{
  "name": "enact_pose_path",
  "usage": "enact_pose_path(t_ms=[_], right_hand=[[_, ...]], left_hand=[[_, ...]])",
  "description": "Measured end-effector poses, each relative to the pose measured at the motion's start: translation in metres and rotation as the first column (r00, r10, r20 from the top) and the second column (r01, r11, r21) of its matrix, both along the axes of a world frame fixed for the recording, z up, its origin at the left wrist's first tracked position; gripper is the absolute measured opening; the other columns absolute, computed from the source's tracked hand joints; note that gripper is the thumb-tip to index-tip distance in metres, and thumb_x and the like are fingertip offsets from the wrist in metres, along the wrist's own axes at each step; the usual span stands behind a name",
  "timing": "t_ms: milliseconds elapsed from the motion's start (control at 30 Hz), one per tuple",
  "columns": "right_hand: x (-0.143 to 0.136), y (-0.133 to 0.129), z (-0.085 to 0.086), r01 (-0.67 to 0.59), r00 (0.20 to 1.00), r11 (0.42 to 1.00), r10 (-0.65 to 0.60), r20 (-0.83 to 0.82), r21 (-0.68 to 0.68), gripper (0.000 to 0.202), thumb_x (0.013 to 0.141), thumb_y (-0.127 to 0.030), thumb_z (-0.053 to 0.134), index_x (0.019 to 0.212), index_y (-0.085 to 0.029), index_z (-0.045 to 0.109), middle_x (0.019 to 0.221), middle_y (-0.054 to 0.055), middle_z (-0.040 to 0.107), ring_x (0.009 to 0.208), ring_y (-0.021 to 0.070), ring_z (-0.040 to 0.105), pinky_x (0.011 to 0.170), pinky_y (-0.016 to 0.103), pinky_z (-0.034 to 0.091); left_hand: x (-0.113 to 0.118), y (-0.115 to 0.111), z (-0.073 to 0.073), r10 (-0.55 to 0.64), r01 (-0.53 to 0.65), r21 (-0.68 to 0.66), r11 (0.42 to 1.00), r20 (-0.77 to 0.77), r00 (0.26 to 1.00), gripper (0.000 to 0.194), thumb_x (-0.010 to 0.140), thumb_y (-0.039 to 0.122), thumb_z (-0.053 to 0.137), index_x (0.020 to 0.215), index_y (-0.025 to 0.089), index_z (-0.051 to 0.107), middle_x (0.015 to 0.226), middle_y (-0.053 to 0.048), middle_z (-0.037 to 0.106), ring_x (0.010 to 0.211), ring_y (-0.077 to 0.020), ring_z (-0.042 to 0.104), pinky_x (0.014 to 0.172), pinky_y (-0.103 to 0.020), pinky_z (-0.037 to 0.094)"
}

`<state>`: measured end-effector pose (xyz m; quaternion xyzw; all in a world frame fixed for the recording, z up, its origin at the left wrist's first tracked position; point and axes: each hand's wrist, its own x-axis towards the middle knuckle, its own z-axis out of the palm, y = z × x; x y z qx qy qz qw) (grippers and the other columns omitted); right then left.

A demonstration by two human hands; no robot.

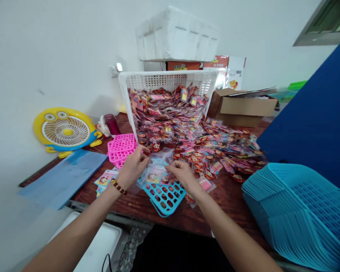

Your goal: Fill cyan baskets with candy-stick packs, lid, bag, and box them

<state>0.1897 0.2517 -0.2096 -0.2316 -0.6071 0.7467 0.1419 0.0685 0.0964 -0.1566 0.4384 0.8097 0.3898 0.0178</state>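
Both hands are over the front middle of the dark wooden table. My left hand [133, 165], with a beaded bracelet on its wrist, has its fingers pinched at the left edge of a clear plastic bag [166, 154]. Opposite it, my right hand [181, 173] closes its fingers on the bag's right side. A printed card [155, 176] shows between the hands; whether it is inside the bag is hard to tell. Below lies a blue perforated basket piece [167, 198]. To the left are pink perforated baskets [121, 147] and more printed cards [106, 178].
A tipped white basket [124, 87] spills small packaged items [226, 145] across the table [113, 200]. Stacked blue baskets [294, 204] stand right, a cardboard box [246, 107] behind. A yellow fan [68, 132], blue sheet [65, 175] and dark red bottle [112, 124] are left.
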Motion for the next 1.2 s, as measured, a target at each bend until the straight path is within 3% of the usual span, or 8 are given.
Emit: enact_pose_path(t_ms=[300, 467, 600, 833, 933, 1033, 1133, 1200], right_hand=[[0.003, 0.000, -0.006, 0.013, 0.995, 0.926, -0.051, 0.091, 0.377, 0.024, 0.081, -0.039, 0.061, 0.066, -0.021, 0.053, 0.056, -0.003, 0.064, 0.047, 0.0132, 0.059, 0.045, 0.021, 0.039], [0.013, -0.007, 0.015, 0.050, 0.991, 0.660, -0.125, 0.044, 0.749, 0.030, 0.085, -0.043, 0.060, 0.065, -0.021, 0.058, 0.058, -0.004, 0.060, 0.059, 0.0126, 0.054, 0.056, 0.023, 0.030], [0.017, -0.008, 0.016, 0.001, 0.965, 0.545, -0.220, 0.142, 0.839, 0.023, 0.087, -0.038, 0.057, 0.070, -0.022, 0.061, 0.066, -0.002, 0.064, 0.067, 0.0148, 0.055, 0.060, 0.026, 0.025], [0.026, 0.004, 0.005, 0.058, 0.971, 0.712, -0.203, 0.126, 0.699, 0.034, 0.084, -0.055, 0.062, 0.075, -0.022, 0.060, 0.064, -0.003, 0.061, 0.064, 0.0156, 0.056, 0.059, 0.025, 0.032], [0.050, -0.004, 0.021, 0.225, 0.959, 0.652, -0.281, -0.045, 0.724, 0.038, 0.080, -0.055, 0.068, 0.098, -0.022, 0.061, 0.079, -0.001, 0.066, 0.070, 0.0173, 0.060, 0.061, 0.027, 0.040], [0.072, -0.021, 0.046, 0.477, 0.878, 0.545, -0.320, -0.355, 0.689, 0.025, 0.090, -0.041, 0.059, 0.106, -0.021, 0.060, 0.093, 0.003, 0.067, 0.081, 0.0168, 0.063, 0.070, 0.028, 0.047], [0.068, -0.030, 0.058, 0.427, 0.899, 0.545, -0.171, -0.404, 0.721, 0.015, 0.096, -0.024, 0.049, 0.093, -0.020, 0.063, 0.091, 0.003, 0.067, 0.084, 0.0157, 0.064, 0.078, 0.028, 0.050], [0.050, -0.026, 0.054, 0.295, 0.955, 0.477, -0.119, -0.272, 0.828, 0.019, 0.094, -0.016, 0.047, 0.090, -0.018, 0.065, 0.092, 0.006, 0.069, 0.086, 0.0177, 0.064, 0.082, 0.029, 0.051]], left_hand=[[-0.006, 0.002, 0.030, -0.031, -0.043, -0.193, 0.980, -0.368, 0.929, 0.030, 0.086, 0.015, 0.038, 0.090, 0.019, 0.068, 0.099, -0.008, 0.068, 0.090, -0.0227, 0.063, 0.079, -0.034, 0.045], [0.007, 0.006, 0.046, -0.021, -0.281, -0.491, 0.825, -0.523, 0.852, 0.027, 0.091, 0.041, 0.053, 0.098, 0.020, 0.068, 0.099, -0.006, 0.070, 0.095, -0.0262, 0.066, 0.071, -0.033, 0.048], [0.014, 0.003, 0.048, -0.163, -0.331, -0.590, 0.736, -0.630, 0.759, 0.024, 0.092, 0.020, 0.048, 0.111, 0.017, 0.062, 0.109, -0.009, 0.065, 0.094, -0.0250, 0.067, 0.064, -0.031, 0.047], [0.028, 0.008, 0.032, -0.131, -0.300, -0.472, 0.829, -0.685, 0.717, 0.034, 0.093, 0.009, 0.040, 0.122, 0.017, 0.054, 0.116, -0.008, 0.058, 0.082, -0.0184, 0.066, 0.059, -0.028, 0.048], [0.037, 0.015, 0.018, -0.091, -0.274, -0.418, 0.866, -0.671, 0.735, 0.028, 0.096, 0.019, 0.044, 0.123, 0.015, 0.052, 0.117, -0.010, 0.056, 0.087, -0.0204, 0.066, 0.061, -0.029, 0.050], [0.047, 0.022, 0.001, -0.116, -0.227, -0.427, 0.875, -0.640, 0.760, 0.035, 0.093, 0.008, 0.042, 0.127, 0.014, 0.048, 0.121, -0.012, 0.054, 0.086, -0.0192, 0.067, 0.062, -0.028, 0.052], [0.055, 0.028, -0.014, -0.131, -0.158, -0.370, 0.915, -0.644, 0.754, 0.048, 0.088, -0.001, 0.037, 0.134, 0.014, 0.040, 0.127, -0.014, 0.053, 0.086, -0.0185, 0.067, 0.064, -0.028, 0.055], [0.058, 0.030, -0.022, -0.102, -0.111, -0.261, 0.959, -0.683, 0.723, 0.055, 0.087, -0.003, 0.037, 0.139, 0.014, 0.035, 0.130, -0.016, 0.052, 0.095, -0.0206, 0.067, 0.072, -0.029, 0.057]])
